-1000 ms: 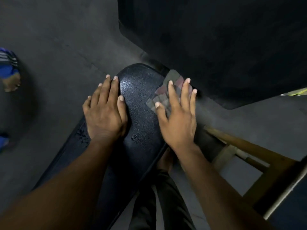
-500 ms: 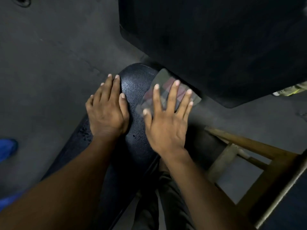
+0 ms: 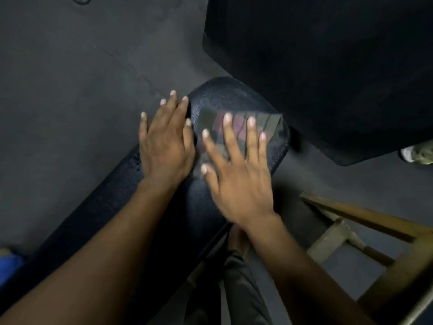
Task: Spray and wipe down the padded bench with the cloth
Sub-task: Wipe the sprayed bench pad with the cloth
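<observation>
Head view: padded bench, black and textured, running on a long axis from lower left up to its rounded end at upper centre, just short of a large dark pad. Right hand flat on the cloth, fingers straight and spread, pressing rather than pinching; cloth lying across the rounded end, directly under and ahead of those fingers, blurred with motion. Left hand flat on the bench's left edge, fingers straight and close together, holding nothing, touching the cloth's near-left side or just beside it. Right hand plainly the nearer one for the wiping stroke; unwiped length seemingly trailing back toward the lower left. Wooden stool frame at lower right. No spray bottle in view. No brand, label or writing legible anywhere.
</observation>
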